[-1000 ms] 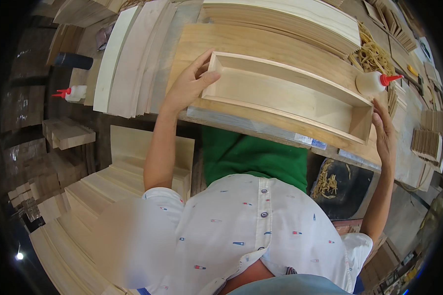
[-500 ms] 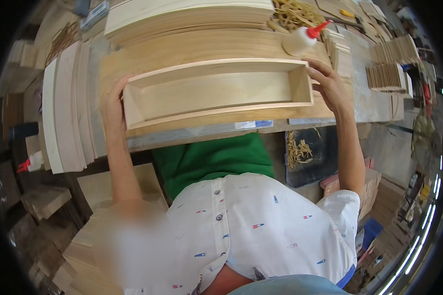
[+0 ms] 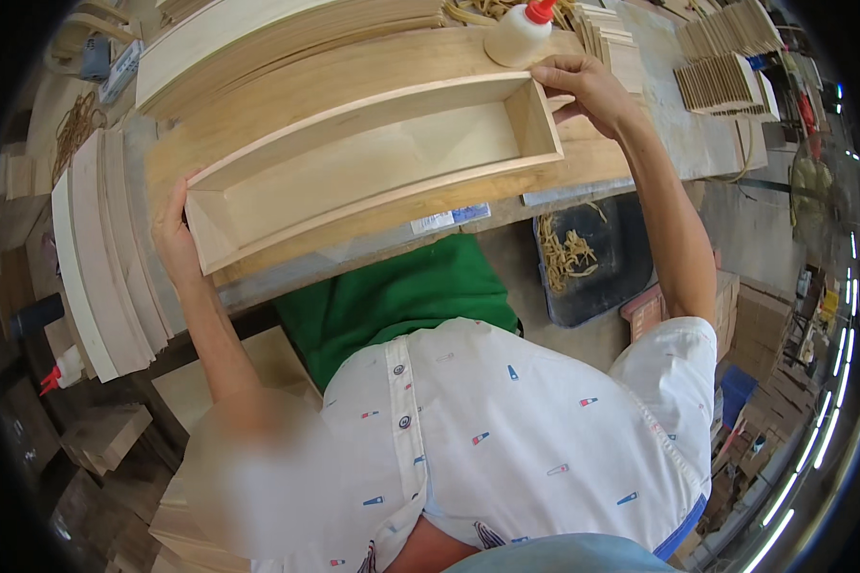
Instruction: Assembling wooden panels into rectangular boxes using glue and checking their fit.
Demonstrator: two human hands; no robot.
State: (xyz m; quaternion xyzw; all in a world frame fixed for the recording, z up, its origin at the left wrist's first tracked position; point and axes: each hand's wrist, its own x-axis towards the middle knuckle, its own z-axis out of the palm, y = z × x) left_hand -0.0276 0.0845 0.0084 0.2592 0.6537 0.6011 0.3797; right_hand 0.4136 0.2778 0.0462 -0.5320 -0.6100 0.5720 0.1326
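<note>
Box [image 3: 373, 158], long, shallow and open at the top, lies in the head view over a brown board [image 3: 373, 73] on the tabletop [image 3: 683, 143], set aslant, its left end nearer the body than its right. Both hands hold it between them. The left hand [image 3: 177, 234] presses along the outside of the left end, its thumb hard to make out. The right hand [image 3: 592, 91] bends its fingers about the far corner of the right end. Whether the box rests fully on the board or is slightly raised, I cannot tell.

Just beyond the right hand stands a white bottle [image 3: 518, 38] with a red cap; a swing of that hand, or of the box's far corner, could knock it over. The near left corner sits close to the board's front edge, so a pull toward the body might let that end drop off. The walls look thin; a harder push at one end than at the other would probably skew the box or strain its joints. Slats [image 3: 605, 43] sit close past the right hand too, where a careless knuckle might scatter them.
</note>
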